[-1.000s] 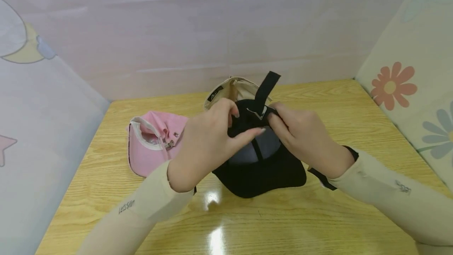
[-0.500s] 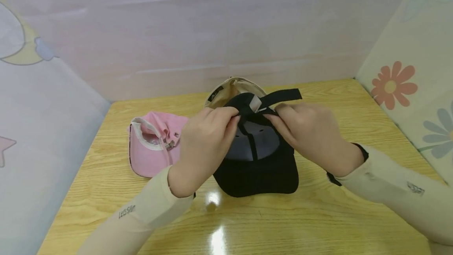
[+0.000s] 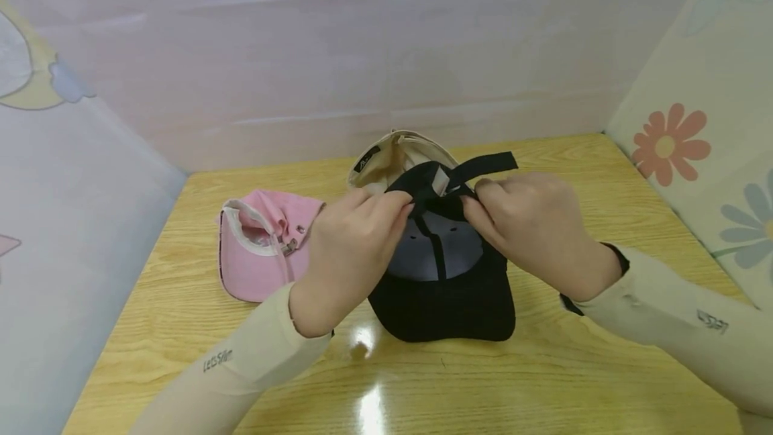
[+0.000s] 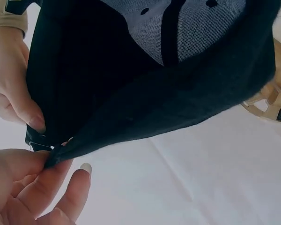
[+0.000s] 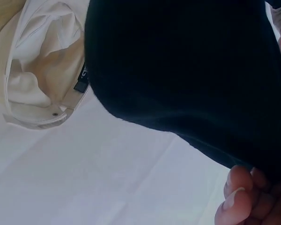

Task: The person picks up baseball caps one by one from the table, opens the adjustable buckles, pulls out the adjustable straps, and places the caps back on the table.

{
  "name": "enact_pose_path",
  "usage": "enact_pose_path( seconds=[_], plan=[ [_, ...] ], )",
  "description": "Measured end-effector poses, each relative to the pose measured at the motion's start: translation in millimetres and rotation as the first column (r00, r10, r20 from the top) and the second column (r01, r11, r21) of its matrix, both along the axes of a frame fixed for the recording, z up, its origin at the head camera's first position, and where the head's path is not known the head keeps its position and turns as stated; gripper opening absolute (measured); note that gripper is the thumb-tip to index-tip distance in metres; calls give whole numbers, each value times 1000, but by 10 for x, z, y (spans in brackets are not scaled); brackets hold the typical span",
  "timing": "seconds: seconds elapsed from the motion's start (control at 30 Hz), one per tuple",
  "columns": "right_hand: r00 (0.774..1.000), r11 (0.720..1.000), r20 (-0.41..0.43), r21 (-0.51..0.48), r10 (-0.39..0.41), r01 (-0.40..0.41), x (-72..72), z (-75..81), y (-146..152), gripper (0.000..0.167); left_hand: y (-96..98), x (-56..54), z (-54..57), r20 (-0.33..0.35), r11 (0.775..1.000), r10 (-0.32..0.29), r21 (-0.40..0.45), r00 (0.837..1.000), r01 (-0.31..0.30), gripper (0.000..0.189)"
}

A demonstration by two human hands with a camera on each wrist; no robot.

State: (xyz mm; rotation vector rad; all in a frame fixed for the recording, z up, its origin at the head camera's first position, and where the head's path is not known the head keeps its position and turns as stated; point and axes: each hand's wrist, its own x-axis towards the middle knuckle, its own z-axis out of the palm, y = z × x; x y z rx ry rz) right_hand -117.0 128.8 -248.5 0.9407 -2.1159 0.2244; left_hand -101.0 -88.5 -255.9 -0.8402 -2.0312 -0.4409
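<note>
A black baseball cap (image 3: 443, 307) is held up over the table in the head view, brim toward me and its grey inner lining showing. My left hand (image 3: 356, 240) pinches the back edge of the cap left of the buckle (image 3: 441, 182). On the other side, my right hand (image 3: 531, 227) grips the same edge beside the buckle. A loose end of the strap (image 3: 486, 165) sticks out to the right above that hand. In the left wrist view, left fingertips (image 4: 42, 159) pinch the cap's edge. The right wrist view shows curled right fingers (image 5: 239, 187) at the cap's lower corner.
To the left on the wooden table (image 3: 447, 395) lies a pink cap (image 3: 260, 274), its opening facing up. Behind the black cap stands a beige cap (image 3: 386, 160), partly covered. Fabric-covered walls (image 3: 386, 52) close in the back and both sides.
The strap end has swung from pointing up to pointing right. My left thumb and fingers, spread apart earlier, have come together on the cap's edge. The right hand has shifted slightly right.
</note>
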Motion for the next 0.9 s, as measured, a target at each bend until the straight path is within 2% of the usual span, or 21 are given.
enact_pose_path(
  seconds=[0.27, 0.53, 0.9],
  plan=[
    [999, 999, -12, -17, 30, -30, -8, -20, -29, 42, 18, 5, -25, 22, 999, -33, 15, 999, 33, 6],
    [996, 996, -48, 50, 73, -71, 2, -16, -16, 48, 25, 9, -5, 25, 999, -41, 34, 999, 40, 5],
    [996, 998, -70, 10, 62, -62, -27, -34, -35, 48, 36, 24, -21, 3, 999, -37, 6, 999, 37, 6]
  ],
)
